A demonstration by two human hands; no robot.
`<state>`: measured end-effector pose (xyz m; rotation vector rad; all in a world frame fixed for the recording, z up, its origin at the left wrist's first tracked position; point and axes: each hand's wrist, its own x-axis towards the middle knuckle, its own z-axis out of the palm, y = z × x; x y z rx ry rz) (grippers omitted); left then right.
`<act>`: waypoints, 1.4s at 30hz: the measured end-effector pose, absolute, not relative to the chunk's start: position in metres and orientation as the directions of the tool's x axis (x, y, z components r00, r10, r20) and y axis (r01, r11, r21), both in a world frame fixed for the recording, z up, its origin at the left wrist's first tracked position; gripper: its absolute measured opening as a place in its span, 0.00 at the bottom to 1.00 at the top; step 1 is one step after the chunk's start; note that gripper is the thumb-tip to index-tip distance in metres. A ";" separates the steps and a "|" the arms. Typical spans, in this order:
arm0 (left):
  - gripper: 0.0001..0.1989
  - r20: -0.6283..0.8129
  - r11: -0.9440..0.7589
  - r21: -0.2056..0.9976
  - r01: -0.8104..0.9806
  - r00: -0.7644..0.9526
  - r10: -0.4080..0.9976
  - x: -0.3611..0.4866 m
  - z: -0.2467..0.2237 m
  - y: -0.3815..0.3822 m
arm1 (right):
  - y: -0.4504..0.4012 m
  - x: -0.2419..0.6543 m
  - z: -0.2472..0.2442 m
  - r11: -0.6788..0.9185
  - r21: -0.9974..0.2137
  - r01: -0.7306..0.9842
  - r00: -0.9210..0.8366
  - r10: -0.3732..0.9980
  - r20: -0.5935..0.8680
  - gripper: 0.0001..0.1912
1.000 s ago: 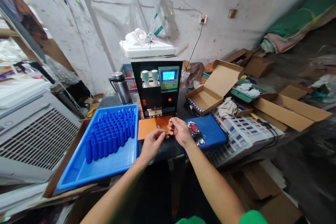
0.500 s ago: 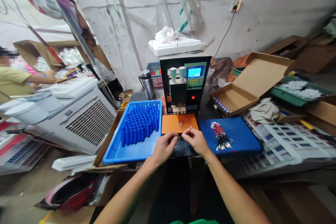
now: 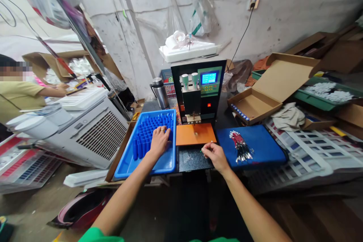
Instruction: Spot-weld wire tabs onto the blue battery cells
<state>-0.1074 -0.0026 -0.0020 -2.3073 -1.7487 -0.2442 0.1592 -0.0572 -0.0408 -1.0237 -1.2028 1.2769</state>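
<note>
My left hand (image 3: pixel 160 142) reaches into the blue tray (image 3: pixel 120 170), its fingers curled down onto the standing blue battery cells (image 3: pixel 144 136). The fingertips are hidden among them, at the right side of the group. My right hand (image 3: pixel 213 155) is closed in a pinch just in front of the orange plate (image 3: pixel 187 135). A small white tip and a bit of green show at its fingers, like a small wire lead. On the blue mat (image 3: pixel 266 143) to the right lies a bundle of red and black wire leads (image 3: pixel 240 145) with white ends.
Behind the orange plate stands a black machine (image 3: pixel 219 94) with a lit screen. A steel flask (image 3: pixel 160 92) stands left of it, an open cardboard box (image 3: pixel 255 104) right. A cooler (image 3: pixel 96 132) is beyond the tray; a person (image 3: pixel 19 94) works at far left.
My left hand has left my right hand and moved left into the tray of cells. My right hand has shifted slightly right and down, still pinching. The view has tilted a little.
</note>
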 end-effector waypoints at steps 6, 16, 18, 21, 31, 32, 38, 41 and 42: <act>0.08 0.295 -0.312 0.228 0.922 0.240 0.925 -0.112 -0.003 -0.007 | -0.055 0.164 -0.043 0.050 -0.984 -0.168 -0.041 0.997 0.057 0.14; 0.16 0.331 -0.282 0.793 0.540 0.007 0.944 -0.047 0.018 0.011 | -0.043 0.177 -0.035 0.050 -0.967 -0.250 0.070 0.997 0.034 0.13; 0.14 0.325 -0.291 0.781 0.552 0.039 0.945 -0.029 0.009 0.019 | -0.041 0.177 -0.035 0.056 -0.966 -0.254 0.080 0.996 0.037 0.12; 0.08 0.325 -0.312 0.733 0.604 0.092 0.941 -0.013 -0.001 0.028 | -0.036 0.179 -0.036 0.062 -0.965 -0.256 0.106 0.994 0.036 0.12; 0.11 0.289 -0.309 0.850 0.427 0.113 0.951 0.001 -0.013 0.032 | 0.005 0.172 -0.021 0.077 -0.967 -0.245 0.178 0.983 0.033 0.13; 0.12 0.281 -0.303 0.858 0.415 0.113 0.953 0.001 -0.015 0.032 | 0.009 0.169 -0.018 0.081 -0.968 -0.239 0.177 0.983 0.039 0.13; 0.15 0.254 -0.286 0.900 0.330 0.138 0.957 -0.002 -0.026 0.035 | 0.034 0.147 -0.012 0.091 -0.959 -0.269 0.144 0.988 0.053 0.11; 0.15 0.259 -0.290 0.894 0.343 0.133 0.957 -0.001 -0.026 0.033 | 0.043 0.137 -0.018 0.104 -0.956 -0.275 0.144 0.987 0.066 0.10; 0.15 0.252 -0.283 0.893 0.350 0.130 0.959 -0.001 -0.025 0.032 | 0.046 0.134 -0.020 0.111 -0.957 -0.268 0.143 0.987 0.074 0.09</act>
